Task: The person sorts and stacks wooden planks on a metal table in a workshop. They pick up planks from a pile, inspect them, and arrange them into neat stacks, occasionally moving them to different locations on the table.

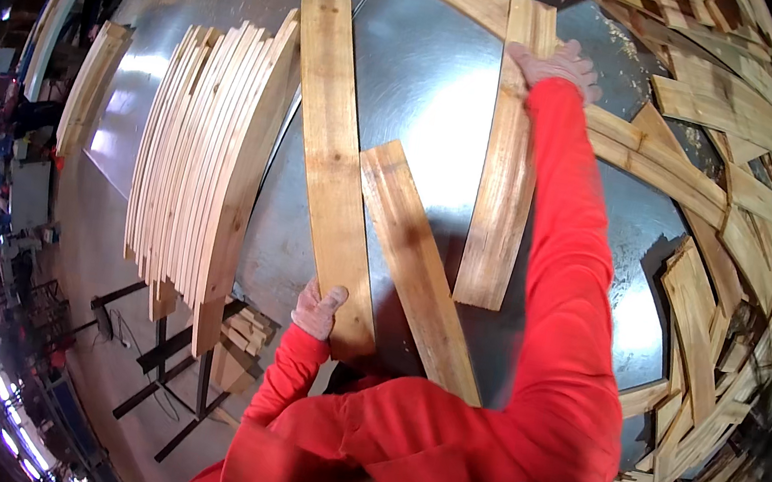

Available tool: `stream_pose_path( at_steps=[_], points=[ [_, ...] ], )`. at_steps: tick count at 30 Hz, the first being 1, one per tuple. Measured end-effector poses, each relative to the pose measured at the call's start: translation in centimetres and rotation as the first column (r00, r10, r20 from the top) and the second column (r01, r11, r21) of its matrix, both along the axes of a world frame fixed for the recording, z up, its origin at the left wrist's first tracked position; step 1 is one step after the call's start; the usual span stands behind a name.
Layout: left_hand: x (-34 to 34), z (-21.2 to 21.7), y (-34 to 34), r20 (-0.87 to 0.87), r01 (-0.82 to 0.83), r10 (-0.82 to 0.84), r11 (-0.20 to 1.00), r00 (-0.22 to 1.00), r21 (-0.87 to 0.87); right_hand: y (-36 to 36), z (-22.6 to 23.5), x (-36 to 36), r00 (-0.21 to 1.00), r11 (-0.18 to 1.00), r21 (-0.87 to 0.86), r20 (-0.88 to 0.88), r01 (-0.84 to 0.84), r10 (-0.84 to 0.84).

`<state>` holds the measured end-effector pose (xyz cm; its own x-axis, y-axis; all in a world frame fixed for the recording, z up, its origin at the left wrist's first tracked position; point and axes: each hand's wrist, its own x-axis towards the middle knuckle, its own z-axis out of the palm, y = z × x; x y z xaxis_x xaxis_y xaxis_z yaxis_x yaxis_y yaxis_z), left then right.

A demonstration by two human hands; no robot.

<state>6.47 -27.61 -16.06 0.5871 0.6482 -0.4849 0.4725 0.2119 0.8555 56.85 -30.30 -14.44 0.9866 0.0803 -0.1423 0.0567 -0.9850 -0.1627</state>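
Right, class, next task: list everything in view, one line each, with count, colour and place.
left board: one, light brown, left of centre
shorter board: one, brown, slanting in the middle
right board: one, light brown, right of centre
long strips: one or two, partly hidden, yellowish, far side
row of boards: many, pale, left
small stack: count unclear, brown, far left
wood scraps: many, yellowish, mostly right
metal table: grey, under the boards
background clutter: blurred, left
red sleeves: two
left hand: one, gripping left board's near end
right hand: one, on right board
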Motion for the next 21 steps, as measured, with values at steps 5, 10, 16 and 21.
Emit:
stream_pose_path(
  at_steps=[5,10,16,21],
  points=[
    [-0.1,-0.8,-0.3,0.105,-0.078,0.096,0.983,0.99,-0.165,-10.5,-3.1,-3.7,0.844,0.865,0.089,0.29,-0.493,0.451],
    [0.1,-1.2,0.0,0.193,-0.08,0.118,0.978,0.974,-0.195,-22.7,-0.1,-11.0,0.859,0.894,-0.035,-0.295,-0.447,0.418],
    [0.4,-1.2,-0.3,0.159,-0.135,0.175,0.962,0.972,-0.236,-8.4,5.8,-4.9,0.887,0.869,0.179,0.079,-0.462,0.455],
    [-1.4,-2.7,1.7,0.124,-0.015,0.044,0.974,0.991,-0.226,8.2,2.4,2.8,0.846,0.868,-0.231,0.215,-0.441,0.487]
  ],
)
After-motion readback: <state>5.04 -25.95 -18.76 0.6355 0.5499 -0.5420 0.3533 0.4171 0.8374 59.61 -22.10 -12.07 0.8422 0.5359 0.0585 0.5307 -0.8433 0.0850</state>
